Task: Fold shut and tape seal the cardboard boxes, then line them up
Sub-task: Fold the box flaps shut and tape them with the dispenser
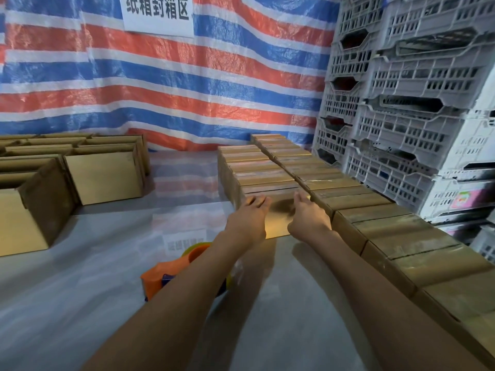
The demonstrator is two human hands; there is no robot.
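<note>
Cardboard box, smooth, tan, rectangular, between left hand and right hand.

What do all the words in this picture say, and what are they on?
"纸箱封箱区": white sign on the striped tarp, top edge cut off.
Pink label on a crate: too blurred to read.
Sign's reflection in the floor: too blurred to read.

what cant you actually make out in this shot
All in the head view:
tape dispenser: mostly hidden by the left forearm.
front box: top partly covered by the left hand and right hand, blurred; tape seam unseen.
open boxes: insides hidden by their own walls.
wall sign: cut off by the top edge.
grey crates: contents too dark.
</note>
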